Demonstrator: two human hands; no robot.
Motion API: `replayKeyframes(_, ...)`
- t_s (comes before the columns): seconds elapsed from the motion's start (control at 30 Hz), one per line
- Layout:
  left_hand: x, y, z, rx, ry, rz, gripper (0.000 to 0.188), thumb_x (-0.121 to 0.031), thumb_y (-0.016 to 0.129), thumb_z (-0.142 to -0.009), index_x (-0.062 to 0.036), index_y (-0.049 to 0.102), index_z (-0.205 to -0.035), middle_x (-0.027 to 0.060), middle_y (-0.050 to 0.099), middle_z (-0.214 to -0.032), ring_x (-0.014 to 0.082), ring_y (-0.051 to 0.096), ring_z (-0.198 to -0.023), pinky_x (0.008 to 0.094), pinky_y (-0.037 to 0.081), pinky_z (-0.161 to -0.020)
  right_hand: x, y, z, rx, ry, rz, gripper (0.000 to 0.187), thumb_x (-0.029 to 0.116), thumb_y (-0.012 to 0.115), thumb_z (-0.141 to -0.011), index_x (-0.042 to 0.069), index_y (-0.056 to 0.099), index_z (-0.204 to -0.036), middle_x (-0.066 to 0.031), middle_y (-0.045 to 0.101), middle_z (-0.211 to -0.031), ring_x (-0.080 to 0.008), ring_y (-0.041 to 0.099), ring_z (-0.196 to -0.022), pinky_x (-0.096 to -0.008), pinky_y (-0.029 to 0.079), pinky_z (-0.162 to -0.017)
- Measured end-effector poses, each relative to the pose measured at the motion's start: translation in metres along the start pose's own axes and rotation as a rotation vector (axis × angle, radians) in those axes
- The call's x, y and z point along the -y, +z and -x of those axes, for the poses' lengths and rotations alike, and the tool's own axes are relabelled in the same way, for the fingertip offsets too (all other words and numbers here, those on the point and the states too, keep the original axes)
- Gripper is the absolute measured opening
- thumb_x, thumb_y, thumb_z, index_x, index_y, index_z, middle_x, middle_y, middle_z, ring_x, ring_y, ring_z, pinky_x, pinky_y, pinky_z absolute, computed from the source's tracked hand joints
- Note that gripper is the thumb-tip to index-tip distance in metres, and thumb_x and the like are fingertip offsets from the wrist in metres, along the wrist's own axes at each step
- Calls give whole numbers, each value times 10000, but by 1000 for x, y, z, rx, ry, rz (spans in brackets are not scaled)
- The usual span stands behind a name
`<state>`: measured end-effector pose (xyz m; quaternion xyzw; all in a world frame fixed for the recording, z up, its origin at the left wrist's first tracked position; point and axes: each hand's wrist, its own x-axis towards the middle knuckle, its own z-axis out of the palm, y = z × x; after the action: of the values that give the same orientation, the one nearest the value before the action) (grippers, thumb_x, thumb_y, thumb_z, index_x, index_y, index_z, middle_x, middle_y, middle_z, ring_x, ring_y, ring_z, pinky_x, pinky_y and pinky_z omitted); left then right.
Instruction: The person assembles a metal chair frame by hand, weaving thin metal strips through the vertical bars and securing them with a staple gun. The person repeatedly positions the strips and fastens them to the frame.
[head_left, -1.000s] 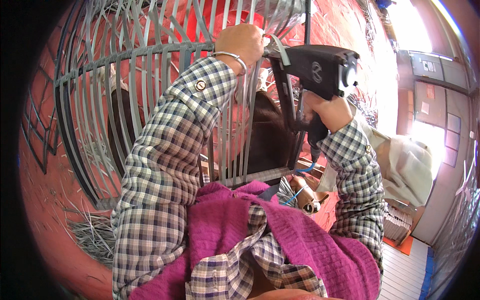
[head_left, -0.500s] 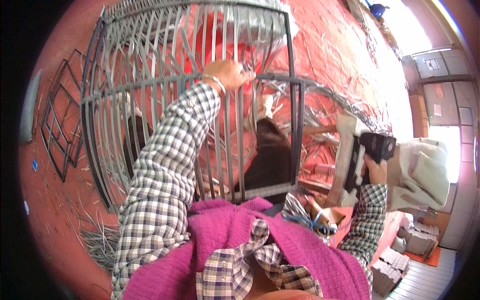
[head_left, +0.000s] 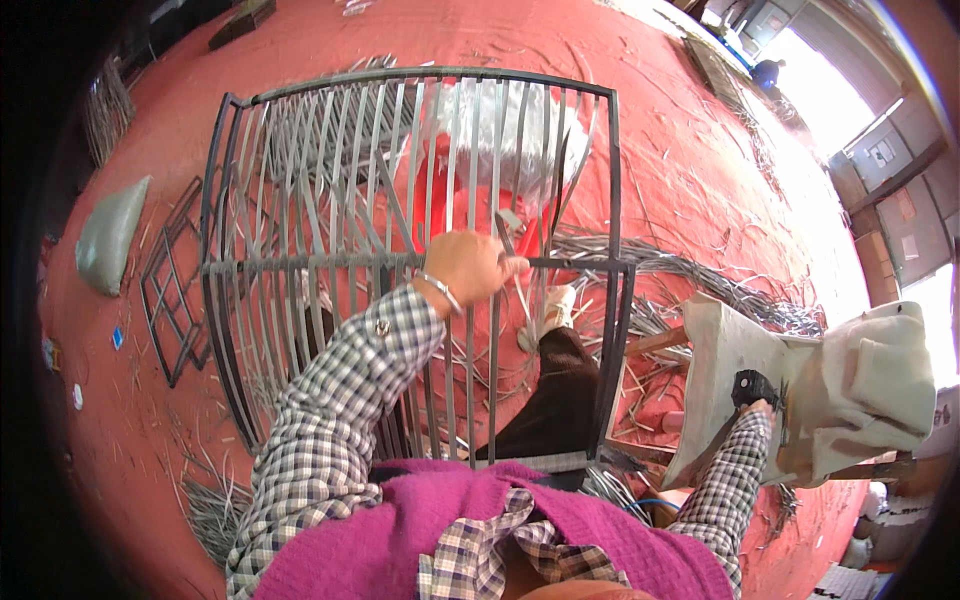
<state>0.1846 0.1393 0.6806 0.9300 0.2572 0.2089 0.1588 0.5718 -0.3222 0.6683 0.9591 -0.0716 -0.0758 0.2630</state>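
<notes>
A dark metal frame [head_left: 614,160] strung with long grey flat strips stands over my legs, a crossbar running through its middle. My left hand [head_left: 468,266] is closed at this crossbar, gripping the end of a grey strip [head_left: 504,236] that sticks up past the fingers. Off to the right, my right hand [head_left: 757,408] is closed around the lower part of a black boxy tool [head_left: 752,385] with a round hole in its face. The tool is at the cloth-covered seat [head_left: 705,350]; whether it rests on the cloth I cannot tell.
Loose grey strips [head_left: 690,268] lie in a long heap behind the frame, with another bundle [head_left: 218,512] at the lower left. A smaller bare metal frame [head_left: 172,300] and a pale sack [head_left: 112,235] lie left on the red floor [head_left: 480,40]. Pale cloth [head_left: 870,365] drapes the chair.
My right hand has moved the black tool outward and down onto or near the cloth-covered seat. My left hand stays at the crossbar. The view has tilted, showing more floor beyond the frame.
</notes>
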Motion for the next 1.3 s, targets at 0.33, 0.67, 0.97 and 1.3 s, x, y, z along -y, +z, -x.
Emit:
replayKeyframes(0.33, -69, -37, 30, -79, 91, -39, 466, -502, 585, -802, -72, 621, -627, 125, 568, -570, 312, 589, -521, 405, 446, -461, 164, -171, 284, -825, -1667, -892, 280, 254, 602, -809, 90, 628, -1034, -107, 630, -964, -297, 582, -947, -411, 432, -853)
replayKeyframes(0.67, -88, -127, 50, -97, 221, 127, 376, -355, 615, -821, -90, 583, -1085, 134, 606, -1019, 306, 594, -965, 421, 478, -798, 129, -170, 313, -884, -1856, -847, 277, 348, 704, -724, 95, 617, -799, -50, 545, -608, -236, 562, -550, -361, 432, -545)
replayKeyframes(0.97, -18, -307, -1, -854, 341, -664, 450, -537, 598, -805, -100, 654, -899, 48, 582, -579, 198, 595, -527, 314, 444, -490, 81, -159, 357, -1050, -1829, -900, 325, 387, 714, -697, 93, 618, -795, -34, 538, -612, -215, 557, -556, -329, 411, -543)
replayKeyframes(1.3, -53, -276, 11, -965, 508, -695, 416, -530, 644, -755, -114, 631, -755, 32, 588, -594, 201, 571, -475, 311, 415, -426, 196, -138, 297, -797, -1665, -1050, 264, 319, 710, -723, 116, 652, -882, -47, 634, -800, -244, 582, -809, -390, 397, -812)
